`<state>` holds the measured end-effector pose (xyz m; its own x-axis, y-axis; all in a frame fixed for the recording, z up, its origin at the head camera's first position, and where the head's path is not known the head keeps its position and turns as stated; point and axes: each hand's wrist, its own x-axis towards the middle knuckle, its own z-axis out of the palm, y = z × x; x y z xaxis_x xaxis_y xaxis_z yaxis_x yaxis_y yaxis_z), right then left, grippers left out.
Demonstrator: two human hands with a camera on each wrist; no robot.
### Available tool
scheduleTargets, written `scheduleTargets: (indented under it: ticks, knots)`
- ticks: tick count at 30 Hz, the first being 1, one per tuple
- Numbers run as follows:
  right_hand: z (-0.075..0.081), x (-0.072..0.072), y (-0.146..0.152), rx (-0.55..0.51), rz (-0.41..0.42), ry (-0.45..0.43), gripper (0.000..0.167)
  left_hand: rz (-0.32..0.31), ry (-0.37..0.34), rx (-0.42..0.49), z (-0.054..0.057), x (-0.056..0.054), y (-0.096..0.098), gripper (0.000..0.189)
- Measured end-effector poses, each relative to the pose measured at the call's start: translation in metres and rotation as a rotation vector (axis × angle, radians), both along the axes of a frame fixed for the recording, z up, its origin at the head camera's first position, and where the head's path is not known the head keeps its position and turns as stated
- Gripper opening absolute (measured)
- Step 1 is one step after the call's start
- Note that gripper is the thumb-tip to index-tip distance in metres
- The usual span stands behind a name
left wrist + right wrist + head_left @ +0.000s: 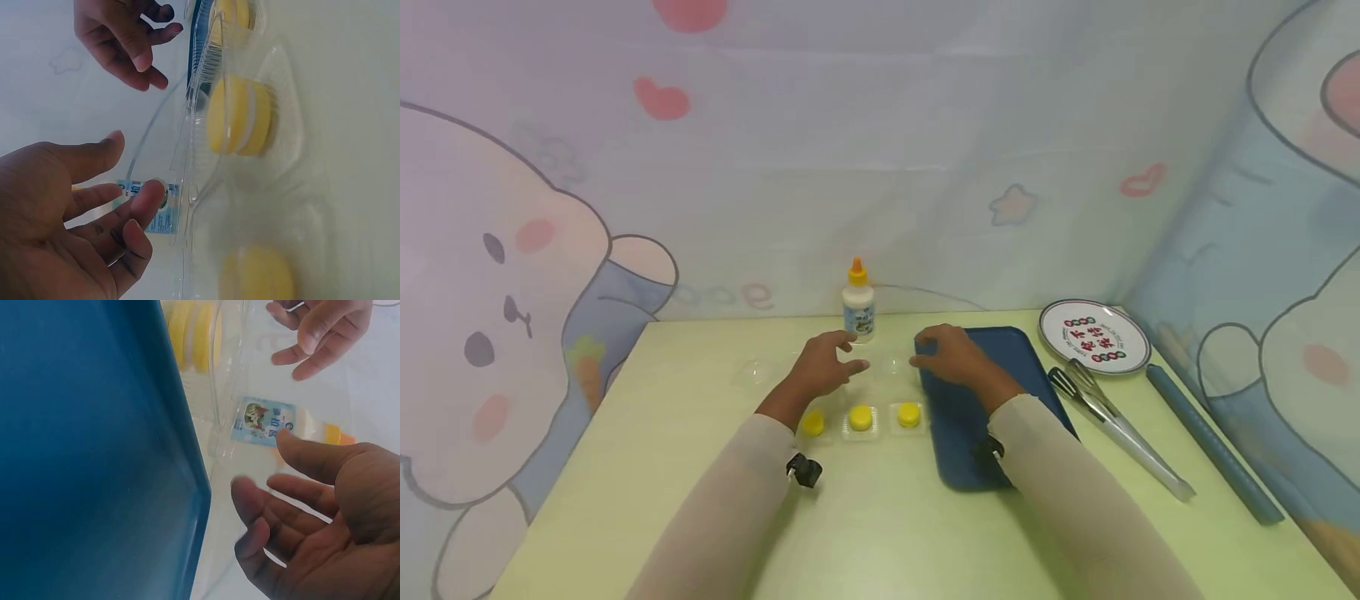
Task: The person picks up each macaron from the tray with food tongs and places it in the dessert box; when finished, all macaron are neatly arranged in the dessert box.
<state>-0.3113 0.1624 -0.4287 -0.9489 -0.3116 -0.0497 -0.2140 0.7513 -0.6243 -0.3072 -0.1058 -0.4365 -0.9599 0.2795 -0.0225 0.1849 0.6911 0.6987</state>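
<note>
In the head view, two hands in pale sleeves reach over the tabletop (865, 533) at the middle of the frame. The left hand (820, 367) has its fingers loosely bent, the thumb spread away from them; the right hand (955, 354) is held the same way, facing it across a gap. Between and just below them, a row of three yellow macarons (861, 417) sits in clear plastic packs (895, 367), whose transparent parts extend up behind the row. The left forearm partly covers the leftmost pack.

A white bottle (859, 308) with a yellow and orange cap stands upright at centre, near the back edge. Right of the packs lies a dark blue tray (958, 450), partly under the right arm. Farther right are a printed plate (1093, 336), metal tongs (1131, 442) and a dark bar (1213, 443). A cartoon-patterned backdrop (850, 167) fills the upper frame.
</note>
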Motion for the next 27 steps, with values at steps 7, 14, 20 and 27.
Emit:
scheduleTargets:
  ticks: [7, 14, 20, 27]
  knots:
    - [-0.001, -0.014, -0.004, 0.040, 0.010, -0.103, 0.063, 0.005, -0.049, -0.019, 0.002, -0.004, 0.007, 0.067]
    - [-0.008, -0.024, -0.003, 0.045, 0.050, -0.128, 0.065, -0.001, -0.063, -0.026, -0.004, -0.012, 0.012, 0.065]
    - [-0.011, -0.028, -0.005, 0.027, 0.059, -0.134, 0.067, -0.006, -0.073, -0.020, -0.012, -0.017, 0.018, 0.062]
    - [-0.013, -0.030, -0.008, 0.057, 0.058, -0.150, 0.071, -0.001, -0.086, 0.023, -0.017, -0.017, 0.027, 0.061]
